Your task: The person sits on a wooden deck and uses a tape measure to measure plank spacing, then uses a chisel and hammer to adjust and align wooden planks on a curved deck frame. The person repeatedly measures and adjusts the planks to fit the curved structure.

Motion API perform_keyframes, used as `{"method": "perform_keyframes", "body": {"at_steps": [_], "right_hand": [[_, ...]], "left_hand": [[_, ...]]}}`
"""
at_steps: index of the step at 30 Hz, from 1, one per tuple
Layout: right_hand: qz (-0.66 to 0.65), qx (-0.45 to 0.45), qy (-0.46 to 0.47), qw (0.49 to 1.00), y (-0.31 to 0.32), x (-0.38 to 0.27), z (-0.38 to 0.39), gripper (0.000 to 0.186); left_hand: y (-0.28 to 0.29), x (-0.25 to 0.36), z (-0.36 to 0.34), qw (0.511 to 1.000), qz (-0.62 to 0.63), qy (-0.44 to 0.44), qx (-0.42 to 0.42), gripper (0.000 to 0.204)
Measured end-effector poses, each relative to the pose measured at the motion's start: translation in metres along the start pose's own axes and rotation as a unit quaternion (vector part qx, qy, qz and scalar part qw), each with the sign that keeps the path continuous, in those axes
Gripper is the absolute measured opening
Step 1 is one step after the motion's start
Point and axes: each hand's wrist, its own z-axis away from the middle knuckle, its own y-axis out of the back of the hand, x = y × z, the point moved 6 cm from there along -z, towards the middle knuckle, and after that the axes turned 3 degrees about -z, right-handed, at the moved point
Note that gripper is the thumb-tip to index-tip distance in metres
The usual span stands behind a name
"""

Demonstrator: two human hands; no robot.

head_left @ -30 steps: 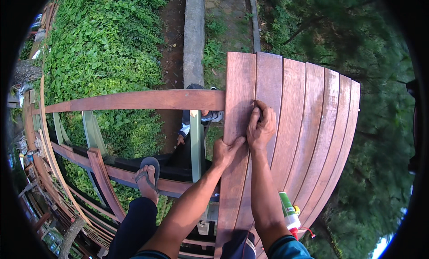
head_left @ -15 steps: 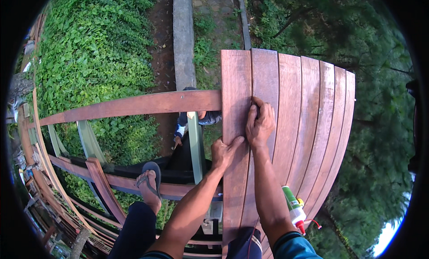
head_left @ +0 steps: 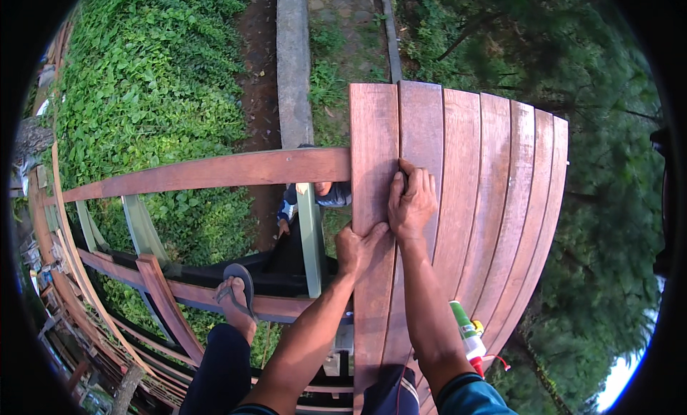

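A reddish-brown deck plank [head_left: 374, 136] lies along the left edge of a row of similar planks. My left hand [head_left: 358, 249] grips its left edge, fingers curled over the side and thumb flat on top. Just right and farther up, my right hand [head_left: 413, 200] rests on the second plank [head_left: 421, 114], with bent fingers drawn together at the narrow gap between the two boards. Whatever those fingertips may pinch is hidden. Beside my right forearm lies a white and green bottle [head_left: 469, 335] with a red tip.
Left of the planks runs an open frame: a wooden beam [head_left: 236, 169], green metal posts [head_left: 310, 236] and a lower beam [head_left: 275, 305] under my sandalled foot [head_left: 236, 293]. Below, a person [head_left: 333, 194] is partly visible through the frame. Greenery [head_left: 150, 86] and a concrete kerb [head_left: 293, 71] lie beneath.
The view has shifted slightly, so the planks appear a little lower and more to the left. Both hands keep their places on the boards. More of the person below shows now.
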Motion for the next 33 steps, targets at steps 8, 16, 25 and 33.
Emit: {"method": "perform_keyframes", "body": {"at_steps": [8,16,25,33], "right_hand": [[-0.01,-0.016,0.0,1.0,0.001,-0.001,0.0,0.031],[0.012,-0.02,0.026,0.999,-0.002,0.009,0.003,0.035],[0.0,-0.013,0.052,0.999,-0.001,0.008,0.007,0.034],[-0.055,-0.045,0.005,0.997,0.004,0.004,0.002,0.029]], "left_hand": [[0.0,0.009,0.0,0.997,-0.018,-0.071,0.036,0.044],[0.004,0.001,-0.003,0.965,-0.223,-0.036,0.131,0.078],[0.004,0.005,-0.001,0.961,-0.241,-0.015,0.135,0.077],[0.006,0.013,0.004,0.958,-0.252,0.001,0.139,0.077]]}}
